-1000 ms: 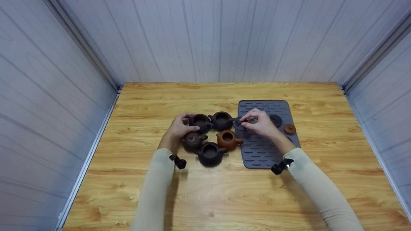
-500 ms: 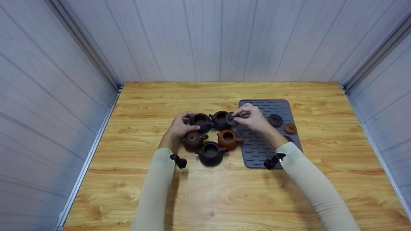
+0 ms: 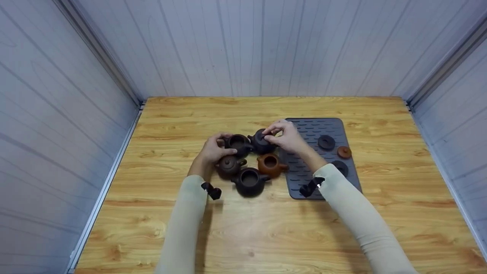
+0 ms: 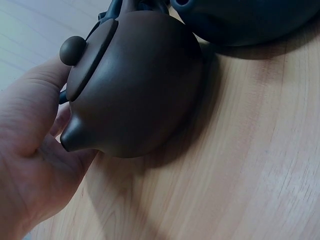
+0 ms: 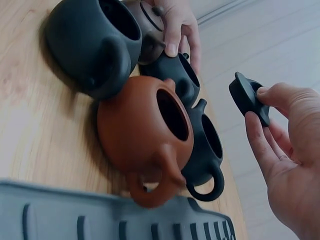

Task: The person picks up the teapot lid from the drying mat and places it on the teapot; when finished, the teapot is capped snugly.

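Observation:
My right hand (image 3: 287, 137) pinches a black teapot lid (image 5: 245, 95) by its knob. In the head view the lid overlaps the mouth of the back right black teapot (image 3: 259, 144); the right wrist view shows it tilted and apart from that opening. With thumb and fingers around its side, my left hand (image 3: 214, 149) grips a lidless black teapot (image 3: 239, 151). Close to that palm stands a brown teapot (image 4: 145, 85) with its lid on. An orange teapot (image 5: 140, 125) and a larger black teapot (image 3: 249, 188), both uncovered, stand nearer the front.
A grey ridged mat (image 3: 304, 186) lies right of the teapots. On it are two dark lids, one black lid (image 3: 326, 142) farther back and another black lid (image 3: 340, 167) by the sleeve, plus an orange lid (image 3: 344, 152). Panelled walls (image 3: 243, 49) enclose the wooden table (image 3: 236, 236).
My right hand has carried the black lid left from the mat's edge to over the back right teapot. The left hand stays around its teapot.

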`<state>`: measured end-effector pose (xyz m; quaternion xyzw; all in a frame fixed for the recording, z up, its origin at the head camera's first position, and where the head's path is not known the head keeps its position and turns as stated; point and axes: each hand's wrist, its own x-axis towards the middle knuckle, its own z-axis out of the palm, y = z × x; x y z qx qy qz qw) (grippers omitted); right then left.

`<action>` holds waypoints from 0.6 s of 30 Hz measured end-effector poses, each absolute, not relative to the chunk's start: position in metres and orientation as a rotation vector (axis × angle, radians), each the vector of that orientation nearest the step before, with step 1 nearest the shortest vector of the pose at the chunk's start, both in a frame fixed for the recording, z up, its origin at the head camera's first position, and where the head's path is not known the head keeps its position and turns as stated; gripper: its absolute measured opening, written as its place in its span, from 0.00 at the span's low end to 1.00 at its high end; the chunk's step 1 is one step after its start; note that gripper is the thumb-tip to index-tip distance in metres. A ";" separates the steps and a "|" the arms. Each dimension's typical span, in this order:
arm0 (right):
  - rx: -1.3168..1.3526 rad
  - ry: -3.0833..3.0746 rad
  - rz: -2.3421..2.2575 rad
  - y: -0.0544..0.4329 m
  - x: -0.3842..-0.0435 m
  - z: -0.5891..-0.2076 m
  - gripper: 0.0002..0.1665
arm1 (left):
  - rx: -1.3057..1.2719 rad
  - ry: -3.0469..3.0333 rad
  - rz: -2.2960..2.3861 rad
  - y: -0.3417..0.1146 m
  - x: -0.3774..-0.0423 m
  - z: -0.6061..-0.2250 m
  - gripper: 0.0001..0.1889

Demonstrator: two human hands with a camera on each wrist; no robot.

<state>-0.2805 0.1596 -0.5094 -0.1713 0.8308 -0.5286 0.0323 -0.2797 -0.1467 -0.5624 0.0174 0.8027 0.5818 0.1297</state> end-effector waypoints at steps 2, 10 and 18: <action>-0.535 2.557 -1.639 0.155 -0.282 -0.510 0.08 | 0.056 2.335 1.692 -0.147 -0.280 -0.563 0.31; -0.521 2.551 -1.657 0.136 -0.283 -0.512 0.08 | 0.072 2.352 1.680 -0.149 -0.281 -0.563 0.31; -0.487 2.533 -1.673 0.118 -0.285 -0.513 0.09 | 0.081 2.341 1.674 -0.148 -0.280 -0.561 0.32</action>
